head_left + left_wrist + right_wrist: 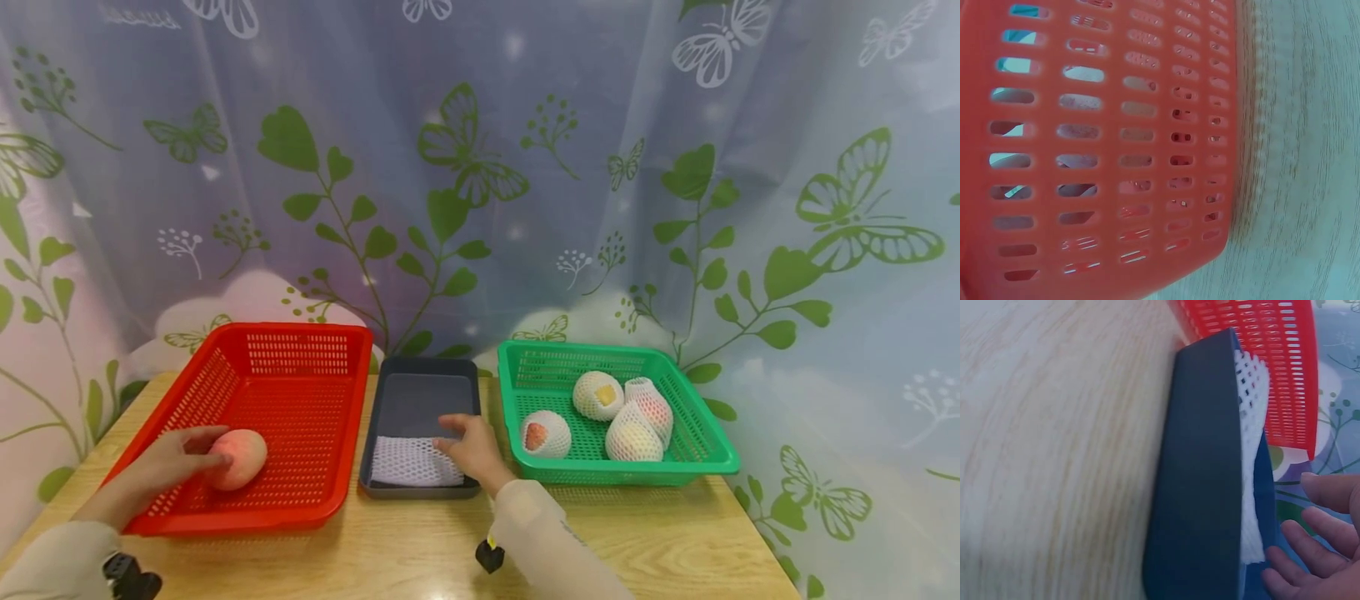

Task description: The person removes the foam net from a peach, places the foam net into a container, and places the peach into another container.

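Observation:
My left hand (pixel 168 462) reaches into the red basket (pixel 352 417) and holds a bare pinkish peach (pixel 243 460), thumb and fingers at its left side. In the left wrist view the red basket's slotted wall (pixel 1110 150) hides most of the hand and peach. My right hand (pixel 476 450) is over the right edge of the dark grey tray (pixel 427 400), its fingers apart and loosely bent, with nothing in them. A flattened white foam net sleeve (pixel 416 462) lies across the front of that tray, close by the right fingertips (pixel 1310 481).
On the right stands a green basket (pixel 697 425) with several fruits in white foam nets, among them one at its front left (pixel 546 434). All stand on a wooden table (pixel 405 550). A patterned curtain (pixel 480 250) hangs right behind them.

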`<state>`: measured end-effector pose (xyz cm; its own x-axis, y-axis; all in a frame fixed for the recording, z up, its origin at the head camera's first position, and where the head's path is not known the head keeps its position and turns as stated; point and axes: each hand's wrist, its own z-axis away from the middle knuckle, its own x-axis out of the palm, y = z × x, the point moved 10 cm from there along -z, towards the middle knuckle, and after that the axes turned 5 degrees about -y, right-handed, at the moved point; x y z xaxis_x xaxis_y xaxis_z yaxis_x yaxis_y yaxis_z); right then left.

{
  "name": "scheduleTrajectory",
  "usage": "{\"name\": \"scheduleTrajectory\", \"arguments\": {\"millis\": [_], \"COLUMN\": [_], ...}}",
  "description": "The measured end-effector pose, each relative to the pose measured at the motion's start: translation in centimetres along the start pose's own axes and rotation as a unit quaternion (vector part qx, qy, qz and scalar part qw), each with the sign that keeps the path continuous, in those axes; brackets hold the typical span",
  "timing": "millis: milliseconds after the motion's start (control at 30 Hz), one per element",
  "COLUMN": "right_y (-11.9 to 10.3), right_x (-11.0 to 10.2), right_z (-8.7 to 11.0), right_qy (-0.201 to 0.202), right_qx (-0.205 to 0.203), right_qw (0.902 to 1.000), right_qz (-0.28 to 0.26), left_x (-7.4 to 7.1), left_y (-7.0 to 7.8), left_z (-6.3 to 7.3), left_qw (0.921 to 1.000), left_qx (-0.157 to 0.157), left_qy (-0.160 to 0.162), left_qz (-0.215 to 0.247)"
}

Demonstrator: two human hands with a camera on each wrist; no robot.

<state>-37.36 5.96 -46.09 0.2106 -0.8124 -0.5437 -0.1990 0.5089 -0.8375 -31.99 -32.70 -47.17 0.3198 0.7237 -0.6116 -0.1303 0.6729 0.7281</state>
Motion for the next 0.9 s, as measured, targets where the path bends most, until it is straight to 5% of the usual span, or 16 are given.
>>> {"name": "scheduleTrajectory", "arguments": {"millis": [467, 900], "right_y": [-2.2, -4.2], "right_x": [-2.2, -5.2], "right_z": [0.6, 1.6], "right_qy": [-0.014, -0.001], "right_qx": [-0.028, -0.045], "right_qw": [0.9982, 0.9950], "right_qz": [-0.051, -0.089], "left_x": [-0.9, -0.5], "left_y": [0.0, 6.1], "left_z": [-0.1, 1.2], "left_qw": [0.9999, 0.9915], "left_qx": [0.000, 0.080], "left_qy": [0.017, 0.093], "left_qz": [-0.001, -0.043]}}
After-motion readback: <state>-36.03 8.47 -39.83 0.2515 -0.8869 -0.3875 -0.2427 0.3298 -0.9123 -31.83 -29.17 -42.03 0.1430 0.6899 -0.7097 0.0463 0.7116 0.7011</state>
